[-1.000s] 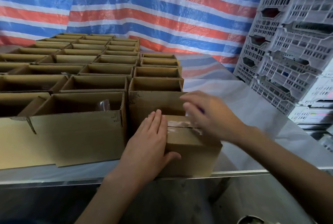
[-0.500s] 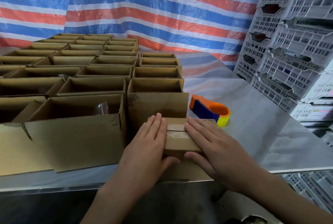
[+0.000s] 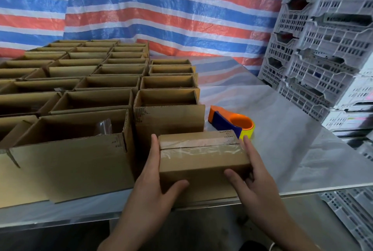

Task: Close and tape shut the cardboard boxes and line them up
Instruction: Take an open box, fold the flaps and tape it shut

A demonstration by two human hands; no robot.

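Observation:
A small closed cardboard box (image 3: 201, 158) with clear tape along its top seam sits near the table's front edge. My left hand (image 3: 153, 186) grips its left end, fingers along the side and thumb across the front face. My right hand (image 3: 256, 182) grips the right end the same way. An orange, blue and yellow tape dispenser (image 3: 232, 123) lies on the table just behind the box's right corner, with no hand on it. Rows of open cardboard boxes (image 3: 167, 99) stand behind and to the left.
A larger open box (image 3: 76, 150) with its flap down stands left of my left hand. The shiny metal table (image 3: 292, 150) stretches to the right. Stacked grey plastic crates (image 3: 323, 49) rise at the right. A striped tarp (image 3: 161, 8) hangs behind.
My right hand left the tape dispenser on the table and smoothed the tape. Both hands then slid off the box's top to its two ends.

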